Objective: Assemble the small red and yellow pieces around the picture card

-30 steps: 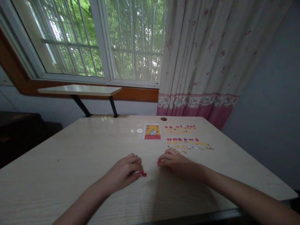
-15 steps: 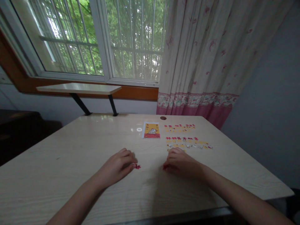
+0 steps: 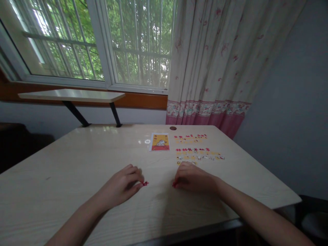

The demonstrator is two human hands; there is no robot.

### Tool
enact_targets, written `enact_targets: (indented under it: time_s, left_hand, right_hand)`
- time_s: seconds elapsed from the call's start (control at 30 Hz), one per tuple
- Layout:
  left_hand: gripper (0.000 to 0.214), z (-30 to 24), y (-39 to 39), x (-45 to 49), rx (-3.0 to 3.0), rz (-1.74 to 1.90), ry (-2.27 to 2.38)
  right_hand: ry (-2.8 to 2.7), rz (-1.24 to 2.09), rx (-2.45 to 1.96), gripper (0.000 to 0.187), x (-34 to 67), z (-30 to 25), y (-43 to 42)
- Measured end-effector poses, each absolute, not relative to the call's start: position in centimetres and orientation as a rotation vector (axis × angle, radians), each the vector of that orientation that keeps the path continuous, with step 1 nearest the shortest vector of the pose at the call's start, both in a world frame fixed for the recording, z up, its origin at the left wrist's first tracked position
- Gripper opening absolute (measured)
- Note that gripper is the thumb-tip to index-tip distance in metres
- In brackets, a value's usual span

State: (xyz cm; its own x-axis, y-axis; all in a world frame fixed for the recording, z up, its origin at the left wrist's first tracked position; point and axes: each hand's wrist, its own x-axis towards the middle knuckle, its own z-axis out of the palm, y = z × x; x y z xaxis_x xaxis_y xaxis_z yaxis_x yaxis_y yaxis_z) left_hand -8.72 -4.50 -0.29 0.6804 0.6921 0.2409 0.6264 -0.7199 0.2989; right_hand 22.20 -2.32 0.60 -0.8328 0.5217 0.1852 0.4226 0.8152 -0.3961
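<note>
My left hand (image 3: 120, 186) rests on the pale wooden table (image 3: 77, 164) with its fingers curled, pinching a small red puzzle piece (image 3: 145, 183) at the fingertips. My right hand (image 3: 193, 177) lies a short way to the right, fingers curled down on another red piece (image 3: 174, 185) that shows only at its edge. Beyond the right hand, loose puzzle pieces (image 3: 198, 153) lie in rows, red, yellow and white. A small yellow and red picture card (image 3: 160, 141) lies left of those rows.
A narrow shelf (image 3: 71, 95) on black brackets juts out under the window. A flowered curtain (image 3: 212, 68) with a pink hem hangs behind the table's far right corner. A round cable hole (image 3: 173, 128) sits at the table's far edge.
The view has swung a little to the right. Both hands have drawn slightly apart and shifted left on the table, each still on its red piece.
</note>
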Motion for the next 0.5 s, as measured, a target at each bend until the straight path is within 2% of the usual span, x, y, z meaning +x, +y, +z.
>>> enact_targets:
  time_s: [0.5]
  left_hand:
    - [0.013,-0.08,-4.86,-8.58,2.667,0.452,1.014]
  right_hand:
    - [-2.762,0.493,-0.742,0.014,22.20,1.05,-2.40]
